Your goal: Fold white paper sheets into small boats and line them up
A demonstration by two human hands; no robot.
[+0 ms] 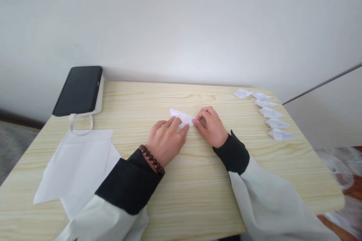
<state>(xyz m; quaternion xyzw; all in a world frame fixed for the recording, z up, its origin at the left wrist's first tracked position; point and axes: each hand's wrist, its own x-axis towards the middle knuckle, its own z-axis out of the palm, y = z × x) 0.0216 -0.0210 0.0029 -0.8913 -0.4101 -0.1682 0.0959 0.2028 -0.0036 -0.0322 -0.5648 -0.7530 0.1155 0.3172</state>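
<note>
A small folded paper (186,118), white and narrow, lies on the table in front of me. My left hand (166,137), with a dark bead bracelet at its wrist, holds the paper down with bent fingers on top and the thumb at its near edge. At the paper's right tip, my right hand (212,127) is closed, with thumb and index finger pinching the end. The underside of the paper and part of its left half are hidden by my fingers.
Several folded white paper pieces (270,112) form a curved row at the right. White paper sheets (82,158) lie at the left, partly under my sleeve. Behind them stands a black-topped device (79,89) with a white strap. A wall (181,26) borders the wooden table (192,188).
</note>
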